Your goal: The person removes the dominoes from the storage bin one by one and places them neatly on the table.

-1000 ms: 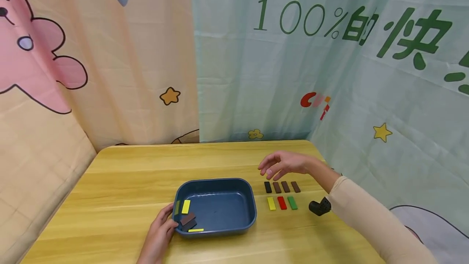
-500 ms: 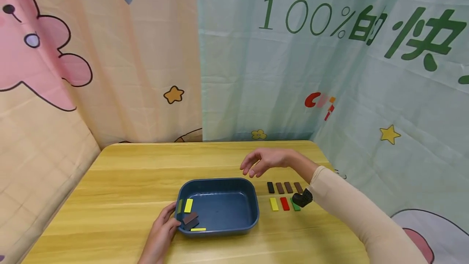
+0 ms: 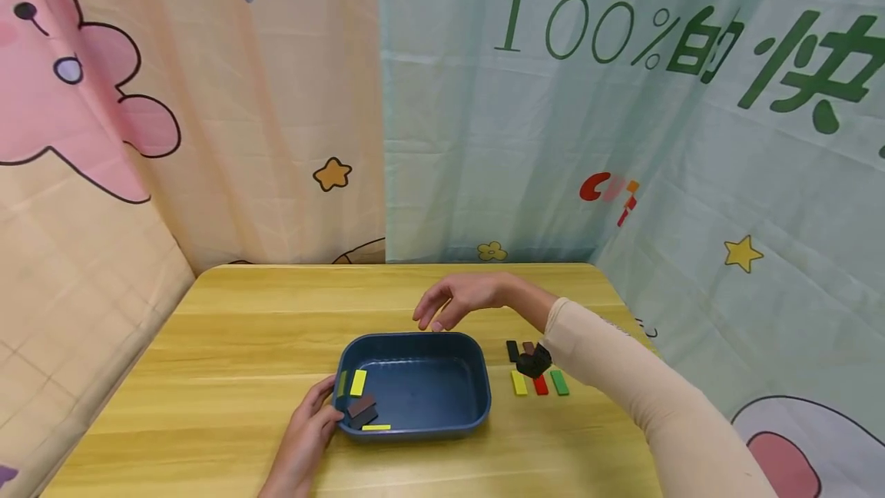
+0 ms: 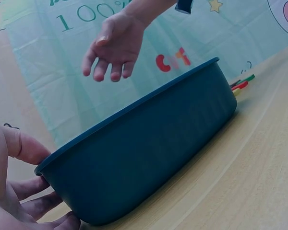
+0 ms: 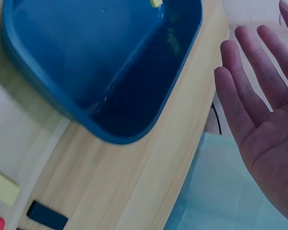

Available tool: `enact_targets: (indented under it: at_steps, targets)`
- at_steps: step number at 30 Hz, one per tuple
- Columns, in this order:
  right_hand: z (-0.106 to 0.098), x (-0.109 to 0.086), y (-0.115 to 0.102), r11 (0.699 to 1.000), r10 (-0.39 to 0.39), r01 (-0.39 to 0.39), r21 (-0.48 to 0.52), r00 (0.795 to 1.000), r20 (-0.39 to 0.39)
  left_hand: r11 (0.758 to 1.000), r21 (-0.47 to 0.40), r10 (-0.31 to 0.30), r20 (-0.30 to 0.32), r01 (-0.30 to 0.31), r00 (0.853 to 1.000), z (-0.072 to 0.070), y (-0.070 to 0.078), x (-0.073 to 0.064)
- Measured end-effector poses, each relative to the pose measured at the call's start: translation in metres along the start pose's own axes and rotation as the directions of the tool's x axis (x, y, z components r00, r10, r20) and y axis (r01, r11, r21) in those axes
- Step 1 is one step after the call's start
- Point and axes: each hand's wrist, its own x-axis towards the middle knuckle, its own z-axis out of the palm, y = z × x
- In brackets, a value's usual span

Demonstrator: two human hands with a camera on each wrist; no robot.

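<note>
On the worktop (image 3: 228,375) in the head view, a blue rectangular basin (image 3: 429,386) stands left of a red block (image 3: 541,386) and a green block (image 3: 559,383). The left hand (image 3: 307,425) grips the basin's left end; the right hand (image 3: 459,302) hangs above the far rim, fingers loosely bent, holding nothing. A brown block (image 3: 362,405) lies inside.

In the left wrist view, left-hand digits bear on the rim from above and below.

In the right wrist view, the right fingers extend, slightly spread; a black block (image 5: 47,215) lies near the basin.

My wooden table (image 3: 242,344) carries a blue bin (image 3: 425,390) and, beside it, black, brown, yellow, red and green blocks (image 3: 519,383).
</note>
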Motion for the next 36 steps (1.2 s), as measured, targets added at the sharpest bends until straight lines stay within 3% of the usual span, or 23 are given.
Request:
enact_targets:
  at_steps: [13,23,36]
  targets:
    - [0.017,0.056,-0.015,0.997,-0.055,0.063,-0.054,0.988,0.143,1.0,0.019,-0.013,-0.014,0.013,1.0,-0.001,0.003,0.001]
    - [0.044,0.099,-0.005,0.999,-0.041,0.04,0.009,0.971,0.235,1.0,0.005,0.019,0.017,-0.019,1.0,-0.003,0.0,0.0]
    - [0.073,0.13,0.005,0.988,-0.003,0.044,-0.149,0.964,0.265,1.0,0.009,0.027,0.021,-0.027,0.999,-0.003,0.002,-0.001]
